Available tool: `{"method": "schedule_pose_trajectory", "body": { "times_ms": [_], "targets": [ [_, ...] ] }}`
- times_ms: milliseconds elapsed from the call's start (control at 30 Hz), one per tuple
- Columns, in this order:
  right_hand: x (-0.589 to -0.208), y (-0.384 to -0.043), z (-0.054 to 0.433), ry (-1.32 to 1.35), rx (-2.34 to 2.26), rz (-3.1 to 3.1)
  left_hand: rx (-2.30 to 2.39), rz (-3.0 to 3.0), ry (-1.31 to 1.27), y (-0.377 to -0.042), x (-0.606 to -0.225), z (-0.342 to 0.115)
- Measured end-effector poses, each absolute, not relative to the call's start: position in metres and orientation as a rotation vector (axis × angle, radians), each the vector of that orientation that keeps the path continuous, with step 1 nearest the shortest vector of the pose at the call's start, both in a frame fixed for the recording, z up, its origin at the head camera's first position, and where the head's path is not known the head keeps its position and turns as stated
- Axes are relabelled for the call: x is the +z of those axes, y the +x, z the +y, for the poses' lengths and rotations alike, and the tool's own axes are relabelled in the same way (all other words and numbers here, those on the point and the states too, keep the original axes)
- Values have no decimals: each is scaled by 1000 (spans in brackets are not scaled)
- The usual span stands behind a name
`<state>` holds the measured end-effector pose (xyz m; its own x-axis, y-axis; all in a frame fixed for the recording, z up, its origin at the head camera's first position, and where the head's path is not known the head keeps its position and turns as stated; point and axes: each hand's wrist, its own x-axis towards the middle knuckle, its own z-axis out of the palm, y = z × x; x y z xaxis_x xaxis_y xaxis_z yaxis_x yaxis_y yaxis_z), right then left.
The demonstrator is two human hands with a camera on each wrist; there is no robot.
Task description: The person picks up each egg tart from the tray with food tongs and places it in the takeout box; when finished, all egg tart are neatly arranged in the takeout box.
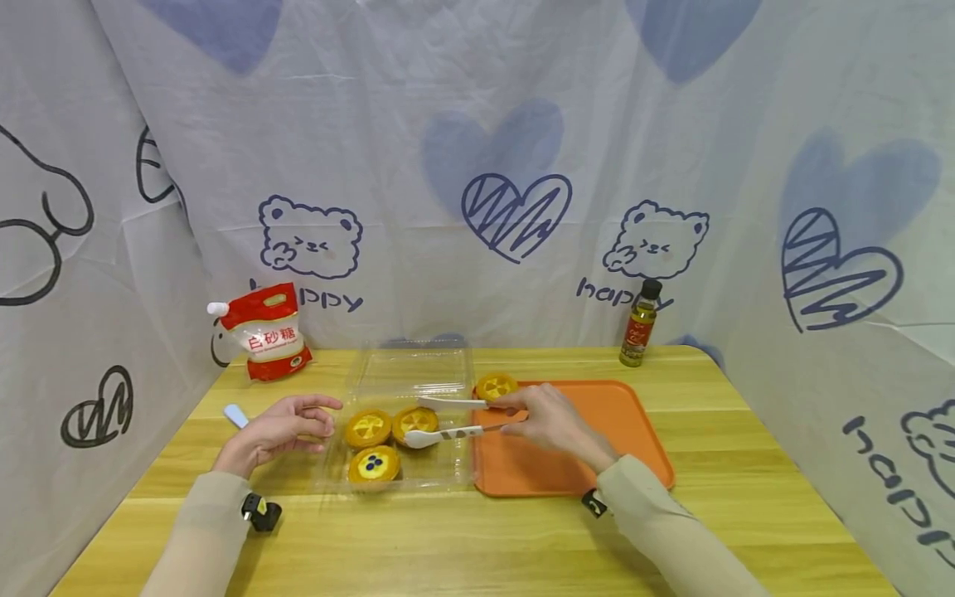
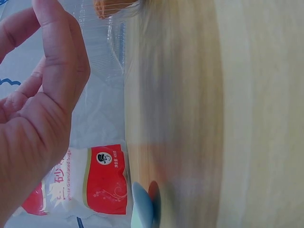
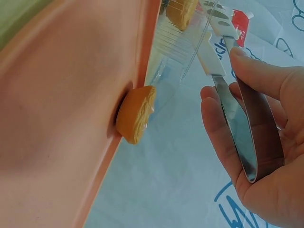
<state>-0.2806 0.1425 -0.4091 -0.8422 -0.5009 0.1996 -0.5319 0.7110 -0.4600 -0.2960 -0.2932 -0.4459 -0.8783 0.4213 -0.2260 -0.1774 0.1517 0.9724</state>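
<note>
My right hand (image 1: 554, 427) grips a pair of metal tongs (image 3: 263, 128) with white tips, which point left over the clear plastic container (image 1: 455, 473). The tong tips are spread apart, one behind and one in front of the fruit-topped egg tart (image 1: 415, 421) at the container's right. Also in the container are another fruit-topped tart (image 1: 368, 428) and a tart with blueberries (image 1: 375, 465). A further tart (image 1: 496, 386) sits at the back left corner of the orange tray (image 1: 612, 414). My left hand (image 1: 287, 429) hovers by the container's left side, fingers loosely bent and holding nothing.
A red and white bag of white sugar (image 1: 270, 333) stands at the back left. In front of it lies a pale blue handle-like object (image 1: 235, 415), mostly hidden by my left hand. A bottle of oil (image 1: 640, 327) stands at the back right, near the curtain.
</note>
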Motion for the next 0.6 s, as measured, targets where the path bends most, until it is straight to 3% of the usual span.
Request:
{"method": "schedule_pose_trajectory", "body": {
  "times_ms": [600],
  "targets": [
    [-419,-285,166,776,1033,-2860,1761,2003,239,-297,-446,-293]
  ]
}}
